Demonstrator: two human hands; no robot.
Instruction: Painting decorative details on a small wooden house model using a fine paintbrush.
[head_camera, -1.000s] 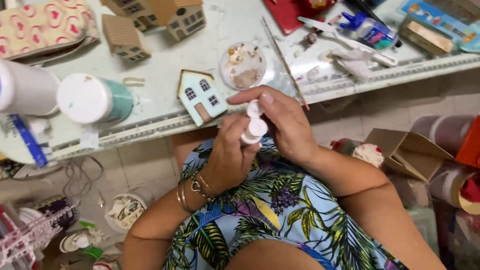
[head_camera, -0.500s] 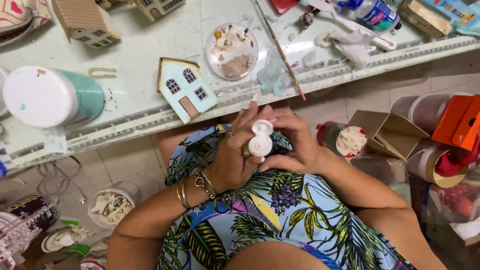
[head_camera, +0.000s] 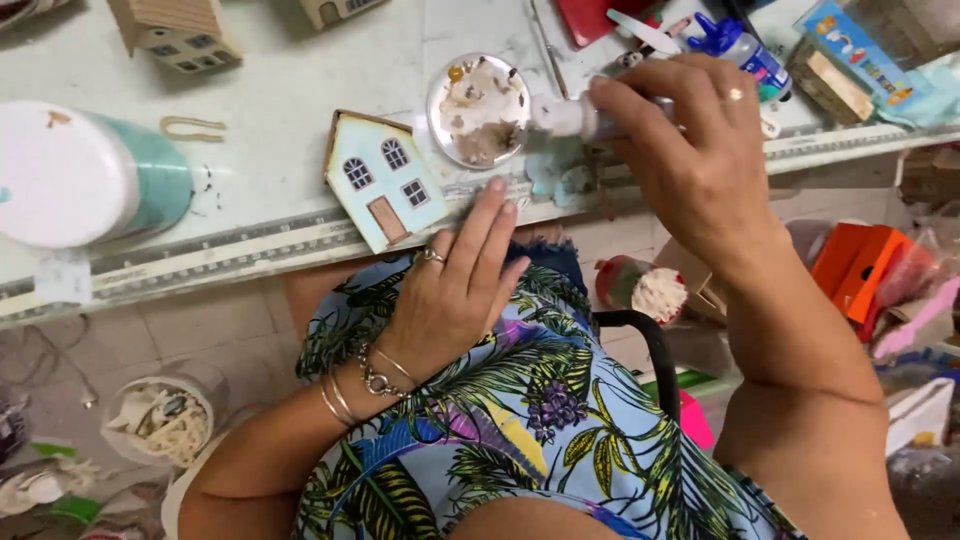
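My right hand (head_camera: 700, 150) grips a small white bottle (head_camera: 568, 116) tipped on its side, its tip pointing at a round dish (head_camera: 478, 110) smeared with white and brown paint. My left hand (head_camera: 455, 290) is empty, fingers together and stretched, resting at the table's near edge just right of a small light-blue wooden house (head_camera: 385, 180) lying flat on the white table (head_camera: 290, 90). It wears a ring and several bracelets.
A big teal tub with a white lid (head_camera: 85, 175) lies at the left. Two other little houses (head_camera: 180, 30) stand at the back. A blue-capped bottle (head_camera: 735, 45), boxes and tools crowd the back right. Orange and other containers (head_camera: 850, 265) fill the floor at right.
Both hands held the white bottle over my lap. Now the right hand has carried it up to the dish, and the left hand has let go and rests by the table edge.
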